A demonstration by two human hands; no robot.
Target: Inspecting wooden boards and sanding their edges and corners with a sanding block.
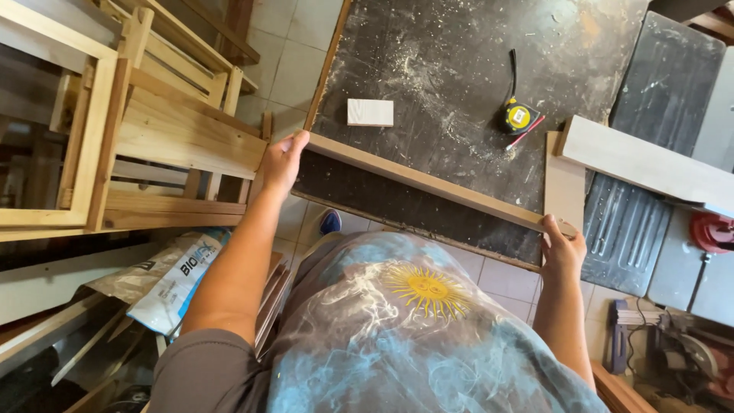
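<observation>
A long narrow wooden strip (428, 183) lies on edge across the near side of a dark, dusty workbench (459, 76). My left hand (283, 162) grips its left end at the bench's corner. My right hand (562, 248) grips its right end near the bench's front edge. The strip runs diagonally from upper left to lower right between both hands.
On the bench lie a small white block (370, 112), a yellow tape measure (518, 116) and a red pencil (524, 132). Pale boards (650, 162) rest at the right. Wooden frames (138, 130) stand at the left, a sack (172, 279) below them.
</observation>
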